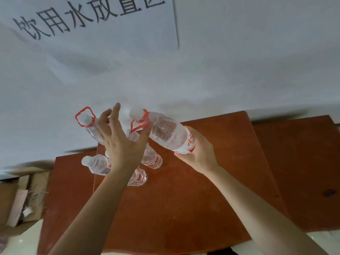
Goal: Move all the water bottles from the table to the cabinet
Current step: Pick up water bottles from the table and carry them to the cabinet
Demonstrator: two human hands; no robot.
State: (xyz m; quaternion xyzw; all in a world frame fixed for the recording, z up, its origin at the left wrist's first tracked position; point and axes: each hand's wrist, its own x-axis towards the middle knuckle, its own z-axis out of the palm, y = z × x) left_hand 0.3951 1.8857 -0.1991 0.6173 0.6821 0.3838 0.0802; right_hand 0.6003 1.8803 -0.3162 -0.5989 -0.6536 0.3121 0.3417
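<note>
A white wall (pixel 239 70) bearing a paper sign (pixel 92 24) is seen behind a red-brown cabinet top (pixel 184 199), which is judged to be the drop-off place. Several water bottles (pixel 152 157) are stood upright there, clustered toward the wall, probably so that room is left in front. Another bottle (pixel 169 131) is held tilted, cap toward the wall, by the right hand (pixel 196 153). Its grip is clamped round the lower end, probably so the base can be set down first. The left hand (pixel 121 142) is held over the cluster with fingers spread and nothing clasped, seemingly to steady a leaning bottle (pixel 92 128) behind it; contact cannot be told.
</note>
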